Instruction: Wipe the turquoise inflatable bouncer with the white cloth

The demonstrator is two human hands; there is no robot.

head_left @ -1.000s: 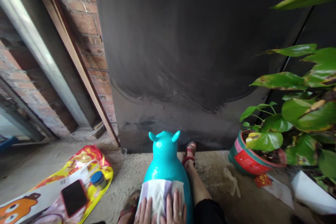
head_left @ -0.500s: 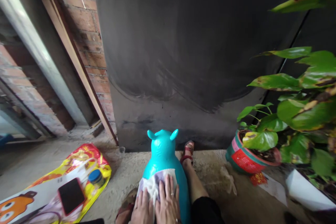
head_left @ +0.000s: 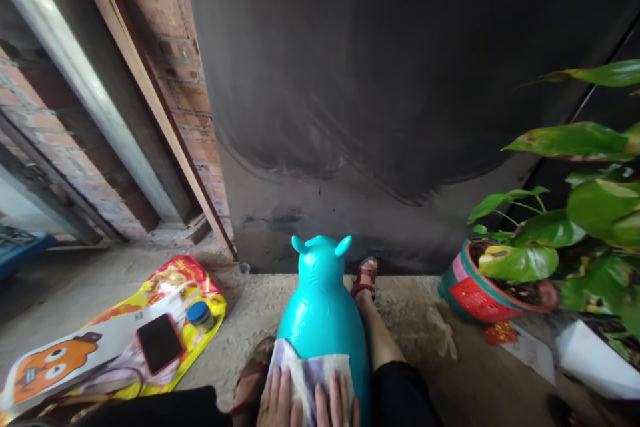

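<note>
A turquoise inflatable animal toy (head_left: 323,303) with two small ears stands between my legs on the concrete floor, facing a dark wall. A white and pale-purple cloth (head_left: 309,373) lies over its back. My left hand (head_left: 277,403) and my right hand (head_left: 337,403) press flat on the cloth side by side, fingers together, at the bottom edge of the view. My right foot in a red sandal (head_left: 364,278) rests beside the toy's head; my left sandal (head_left: 250,373) is partly hidden by the toy.
A yellow-red printed plastic bag (head_left: 120,340) lies on the floor at the left, with a red-edged phone (head_left: 160,343) and a blue-capped jar (head_left: 201,314) on it. A potted leafy plant (head_left: 493,293) stands at the right, beside papers (head_left: 595,360). Brick wall and leaning boards rise at the left.
Both hands slid the cloth back down the toy toward me after moving it up a little. The view shifted, so the toy and floor sit slightly higher.
</note>
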